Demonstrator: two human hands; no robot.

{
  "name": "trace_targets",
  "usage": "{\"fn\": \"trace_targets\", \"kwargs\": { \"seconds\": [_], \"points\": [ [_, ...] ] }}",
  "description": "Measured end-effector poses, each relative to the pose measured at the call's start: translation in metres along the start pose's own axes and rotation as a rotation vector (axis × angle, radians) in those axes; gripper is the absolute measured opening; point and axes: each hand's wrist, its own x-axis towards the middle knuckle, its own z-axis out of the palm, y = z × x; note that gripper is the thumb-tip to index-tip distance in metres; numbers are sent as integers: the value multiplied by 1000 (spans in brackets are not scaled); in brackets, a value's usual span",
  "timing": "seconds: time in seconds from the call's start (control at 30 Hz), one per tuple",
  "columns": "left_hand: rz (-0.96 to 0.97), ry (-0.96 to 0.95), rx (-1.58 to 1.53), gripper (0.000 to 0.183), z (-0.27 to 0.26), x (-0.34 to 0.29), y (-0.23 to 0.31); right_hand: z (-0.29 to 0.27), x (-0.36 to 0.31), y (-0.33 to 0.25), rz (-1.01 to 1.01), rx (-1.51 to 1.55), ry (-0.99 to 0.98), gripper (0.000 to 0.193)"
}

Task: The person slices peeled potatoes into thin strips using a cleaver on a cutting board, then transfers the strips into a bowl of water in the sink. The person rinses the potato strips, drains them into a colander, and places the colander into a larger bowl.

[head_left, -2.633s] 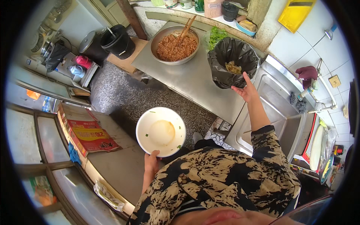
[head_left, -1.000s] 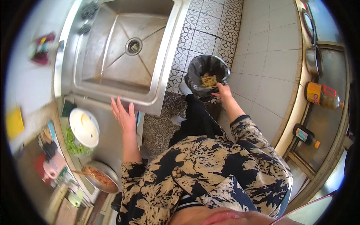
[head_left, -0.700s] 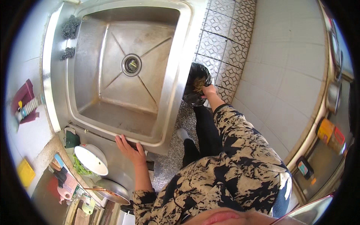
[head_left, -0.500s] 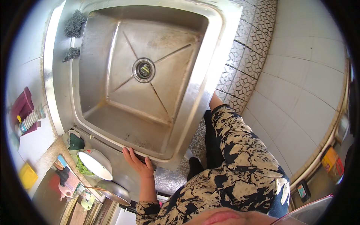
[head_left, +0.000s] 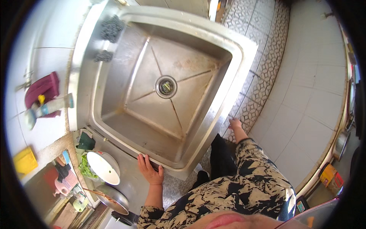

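Note:
A stainless steel sink (head_left: 192, 101) lies in front of me, with green scraps in its round drain (head_left: 166, 87). On its near left edge rests my left hand (head_left: 151, 173), fingers spread over the rim and nothing held. My right hand (head_left: 235, 124) hangs past the sink's right side, above the patterned floor. Its fingers look loosely bent and apart, with nothing visible in them. Two dark grey mesh scrubbers (head_left: 111, 28) sit on the ledge along the sink's left.
Left of my left hand stand a white bowl (head_left: 108, 170), leafy greens (head_left: 86, 168) and a metal pan (head_left: 118, 198) with chopsticks across it. A dark green cloth (head_left: 86, 141) lies by the sink's corner. A maroon cloth (head_left: 44, 86) hangs at the left wall near a yellow cloth (head_left: 25, 162).
My right hand, hidden behind the sink's right edge before, now shows clear of it. The view has shifted, so the sink appears farther right and lower. My left hand stays on the rim.

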Motion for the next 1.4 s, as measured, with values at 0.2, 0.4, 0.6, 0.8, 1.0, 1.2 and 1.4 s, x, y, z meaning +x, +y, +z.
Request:
{"fn": "trace_targets", "kwargs": {
  "seconds": [0.2, 0.4, 0.6, 0.8, 1.0, 1.2, 1.4],
  "points": [
    [-5, 5, -64, 76, 1, 0, -3, -150, -54, -1, 38, 142, 139, 36],
    [-14, 111, -135, 73, 1, -3, -9, -221, -138, -98, -300, 496, 249, 30],
    [3, 196, -186, 64, -3, -8, -14, -249, -265, -187, -721, 878, 238, 25],
    [-43, 297, -485, 43, -91, 75, -30, -222, -341, -267, -960, 745, -21, 25],
    [169, 726, -52, 69, -266, 219, -8, -151, -368, -356, -1047, 553, -378, 26],
    [54, 449, 270, 30, -323, 308, 15, -133, -384, -400, -1028, 366, -675, 28],
    [-141, 442, 386, 36, -313, 320, 15, -125, -384, -443, -974, 219, -700, 29]
  ]
}}
